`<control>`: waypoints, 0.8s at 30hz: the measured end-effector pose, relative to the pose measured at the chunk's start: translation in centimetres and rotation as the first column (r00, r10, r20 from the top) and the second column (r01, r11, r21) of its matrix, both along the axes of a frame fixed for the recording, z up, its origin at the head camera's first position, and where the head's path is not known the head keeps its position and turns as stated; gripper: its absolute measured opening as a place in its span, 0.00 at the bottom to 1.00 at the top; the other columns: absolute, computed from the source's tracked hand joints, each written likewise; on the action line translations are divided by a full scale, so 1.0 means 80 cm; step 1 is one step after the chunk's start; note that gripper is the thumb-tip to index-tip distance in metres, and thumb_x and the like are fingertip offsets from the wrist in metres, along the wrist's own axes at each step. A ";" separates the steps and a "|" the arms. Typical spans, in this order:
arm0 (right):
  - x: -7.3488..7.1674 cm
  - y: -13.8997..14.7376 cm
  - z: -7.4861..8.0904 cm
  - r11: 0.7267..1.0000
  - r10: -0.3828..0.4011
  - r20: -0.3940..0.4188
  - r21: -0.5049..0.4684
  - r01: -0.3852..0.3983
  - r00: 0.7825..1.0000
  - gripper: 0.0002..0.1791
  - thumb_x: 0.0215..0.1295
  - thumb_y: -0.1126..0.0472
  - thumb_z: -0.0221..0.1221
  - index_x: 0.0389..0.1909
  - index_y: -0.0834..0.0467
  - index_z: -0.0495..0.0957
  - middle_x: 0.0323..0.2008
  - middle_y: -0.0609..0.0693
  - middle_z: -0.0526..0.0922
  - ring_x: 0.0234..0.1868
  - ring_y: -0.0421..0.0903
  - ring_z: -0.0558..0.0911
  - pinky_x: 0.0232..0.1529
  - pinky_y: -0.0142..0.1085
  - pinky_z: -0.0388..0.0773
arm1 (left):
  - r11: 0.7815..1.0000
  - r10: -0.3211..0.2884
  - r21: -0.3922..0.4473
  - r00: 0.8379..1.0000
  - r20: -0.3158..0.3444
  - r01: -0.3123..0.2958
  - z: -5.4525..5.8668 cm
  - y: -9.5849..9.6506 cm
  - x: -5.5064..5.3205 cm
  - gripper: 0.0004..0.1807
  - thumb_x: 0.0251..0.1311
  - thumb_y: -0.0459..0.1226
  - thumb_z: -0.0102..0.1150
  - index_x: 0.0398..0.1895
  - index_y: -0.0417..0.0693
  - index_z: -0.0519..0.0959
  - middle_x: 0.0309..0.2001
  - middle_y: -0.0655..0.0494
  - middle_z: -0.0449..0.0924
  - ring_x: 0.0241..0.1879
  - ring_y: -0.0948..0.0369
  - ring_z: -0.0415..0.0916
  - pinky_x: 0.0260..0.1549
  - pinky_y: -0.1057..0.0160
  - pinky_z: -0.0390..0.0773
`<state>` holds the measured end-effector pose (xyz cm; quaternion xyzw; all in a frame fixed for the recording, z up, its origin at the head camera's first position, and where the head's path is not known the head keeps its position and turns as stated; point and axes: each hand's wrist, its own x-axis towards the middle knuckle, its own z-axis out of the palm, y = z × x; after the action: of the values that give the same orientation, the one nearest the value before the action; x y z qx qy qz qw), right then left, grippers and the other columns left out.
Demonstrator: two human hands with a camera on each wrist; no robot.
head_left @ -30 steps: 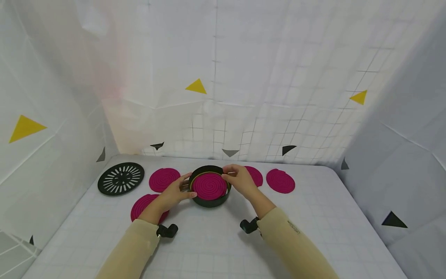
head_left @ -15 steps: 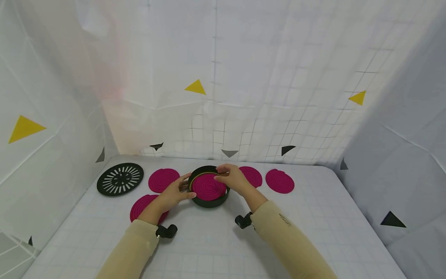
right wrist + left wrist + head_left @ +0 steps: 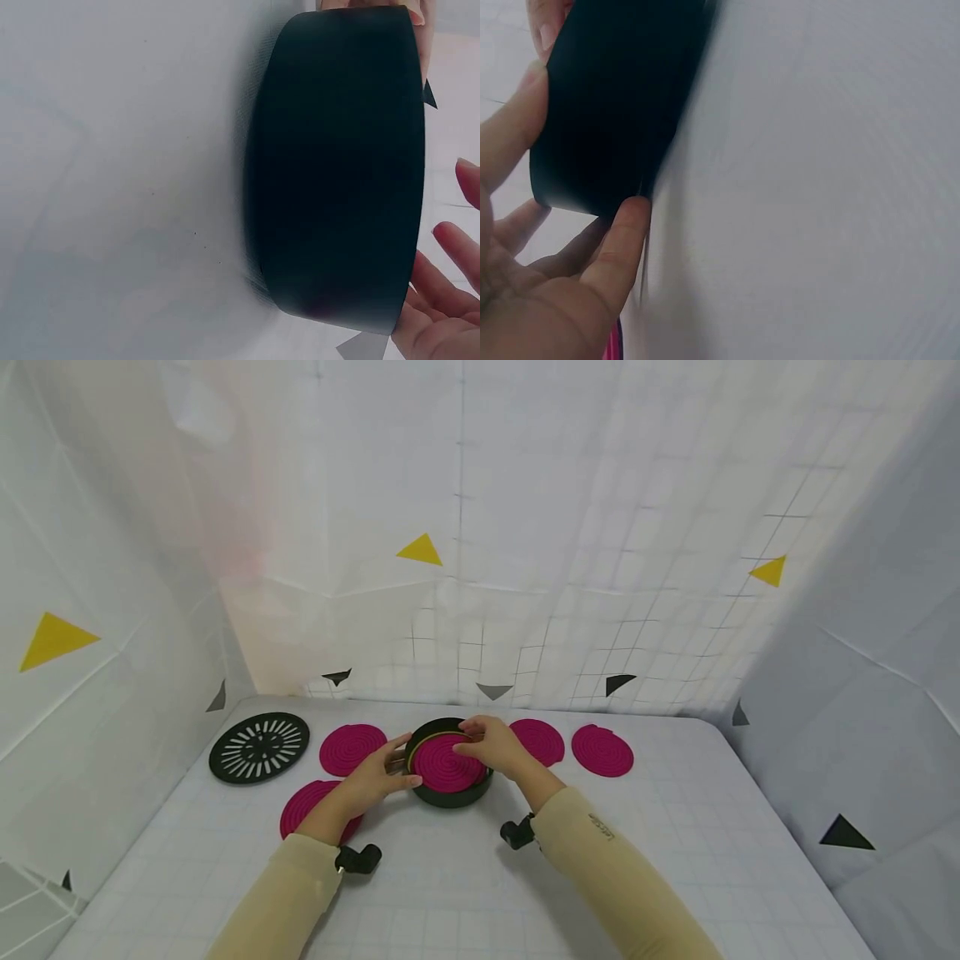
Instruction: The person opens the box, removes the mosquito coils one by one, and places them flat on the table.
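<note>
A round dark mosquito coil tin (image 3: 452, 799) rests on the table, with a pink spiral mosquito coil (image 3: 444, 770) in its mouth. My left hand (image 3: 369, 783) grips the tin's left side, thumb at the near rim and fingers behind. In the left wrist view, those fingers spread along the wall of the tin (image 3: 619, 105). My right hand (image 3: 497, 749) reaches over the right rim, its thumb and forefinger apart above the coil. The right wrist view shows the tin (image 3: 337, 165) from the side, with the right hand (image 3: 442, 300) bent around its rim.
A black slotted lid (image 3: 259, 748) lies at the back left. Pink mosquito coils lie to either side: one behind my left hand (image 3: 352, 749), one under my left wrist (image 3: 306, 806), two on the right (image 3: 602, 750). White sheeting (image 3: 570, 568) encloses the table.
My right hand has moved left from the tin's right rim to over the coil. My left hand and the tin have stayed in place.
</note>
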<state>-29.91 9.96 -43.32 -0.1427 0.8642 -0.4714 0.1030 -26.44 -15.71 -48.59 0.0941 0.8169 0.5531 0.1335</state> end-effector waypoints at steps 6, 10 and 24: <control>0.001 -0.003 0.000 0.999 0.001 0.002 0.045 -0.001 1.000 0.26 0.65 0.58 0.67 0.62 0.61 0.76 0.59 0.60 0.79 0.59 0.55 0.77 0.55 0.47 0.79 | 1.000 0.000 0.002 1.000 0.000 0.000 -0.001 0.000 0.000 0.49 0.58 0.48 0.72 0.79 0.62 0.54 0.74 0.45 0.61 0.73 0.46 0.58 0.66 0.40 0.64; 0.000 -0.003 0.000 0.999 -0.005 0.024 0.040 0.004 1.000 0.25 0.65 0.57 0.67 0.62 0.60 0.76 0.59 0.60 0.79 0.58 0.54 0.78 0.53 0.46 0.80 | 1.000 0.003 0.000 1.000 -0.004 -0.003 -0.002 0.000 0.000 0.50 0.58 0.48 0.72 0.79 0.62 0.54 0.74 0.45 0.62 0.73 0.46 0.59 0.66 0.40 0.65; -0.001 -0.007 0.001 0.999 0.004 0.049 0.034 -0.005 0.999 0.24 0.67 0.58 0.65 0.62 0.60 0.76 0.57 0.59 0.80 0.58 0.54 0.78 0.55 0.47 0.79 | 1.000 0.017 -0.011 1.000 0.013 -0.017 -0.002 0.001 0.001 0.49 0.57 0.48 0.72 0.79 0.64 0.54 0.75 0.44 0.61 0.73 0.46 0.58 0.66 0.40 0.65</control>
<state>-29.98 9.44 -43.22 -0.1312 0.8690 -0.4597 0.1278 -26.39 -15.64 -48.75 0.0829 0.8199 0.5502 0.1348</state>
